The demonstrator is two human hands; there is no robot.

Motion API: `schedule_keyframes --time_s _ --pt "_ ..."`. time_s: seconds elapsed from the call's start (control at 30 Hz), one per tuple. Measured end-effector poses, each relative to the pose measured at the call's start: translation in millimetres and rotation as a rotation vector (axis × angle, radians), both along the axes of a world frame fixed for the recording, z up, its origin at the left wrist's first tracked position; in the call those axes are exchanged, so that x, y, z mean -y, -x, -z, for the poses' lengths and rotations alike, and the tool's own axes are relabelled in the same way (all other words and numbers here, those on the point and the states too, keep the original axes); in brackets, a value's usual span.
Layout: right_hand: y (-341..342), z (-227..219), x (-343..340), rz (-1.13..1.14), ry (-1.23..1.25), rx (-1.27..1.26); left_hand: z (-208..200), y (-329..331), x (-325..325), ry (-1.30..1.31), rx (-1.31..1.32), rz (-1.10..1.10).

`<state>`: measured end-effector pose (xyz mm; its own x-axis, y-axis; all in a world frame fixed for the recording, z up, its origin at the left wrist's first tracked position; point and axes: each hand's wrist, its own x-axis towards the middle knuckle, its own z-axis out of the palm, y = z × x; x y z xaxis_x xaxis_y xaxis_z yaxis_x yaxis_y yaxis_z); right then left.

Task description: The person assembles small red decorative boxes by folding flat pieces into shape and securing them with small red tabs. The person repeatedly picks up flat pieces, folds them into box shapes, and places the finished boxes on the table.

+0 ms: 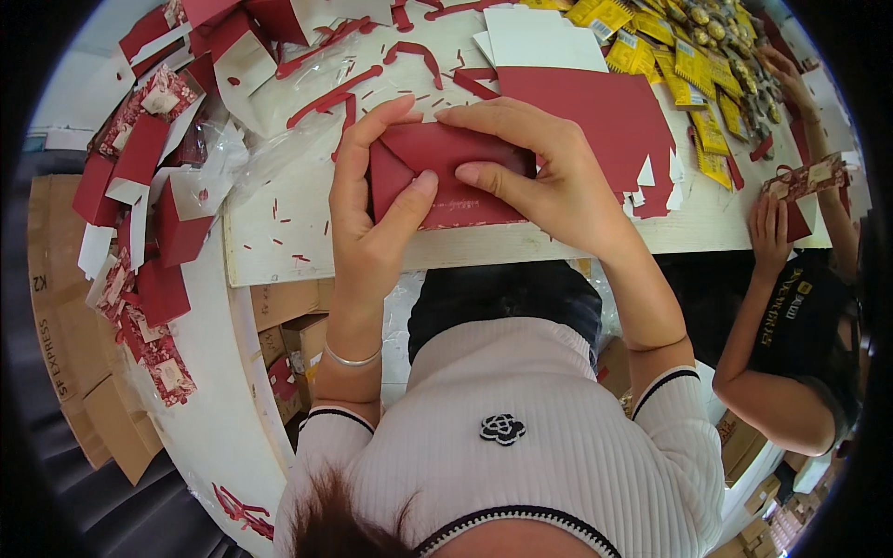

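Between my two hands is a red gift box (445, 182) with an angled flap on its face, held near the table's front edge. My left hand (372, 186) wraps its left side, the thumb pressed on the flap. Across the box, my right hand (539, 167) grips the top and right side, its thumb lying on the face. A stack of flat red card sheets (595, 121) lies just beyond my right hand, with white sheets (544, 42) at its far end. The underside of the box is hidden.
Folded red boxes (172, 219) and clear plastic pile up on the left. Red ribbon strips (409, 56) and scraps litter the table (279, 242). Yellow packets (693, 65) heap at the far right, where a co-worker's hand (770, 228) holds a patterned box.
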<state>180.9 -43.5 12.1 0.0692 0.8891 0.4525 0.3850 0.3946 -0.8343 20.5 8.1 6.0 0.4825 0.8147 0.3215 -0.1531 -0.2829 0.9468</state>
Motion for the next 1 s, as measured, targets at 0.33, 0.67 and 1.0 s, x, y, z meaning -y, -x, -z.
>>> schedule_keyframes --time_s 0.33,0.67,1.0 --pt "-5 -3 0 -0.13 -0.142 0.212 2 3 0 -0.276 0.008 -0.116" --pt "-25 2 -3 -0.31 0.129 -0.159 -1 -1 1 -0.123 0.177 -0.104" --pt "-4 3 -5 -0.034 0.159 0.251 21 5 -17 -0.069 -0.125 0.02"
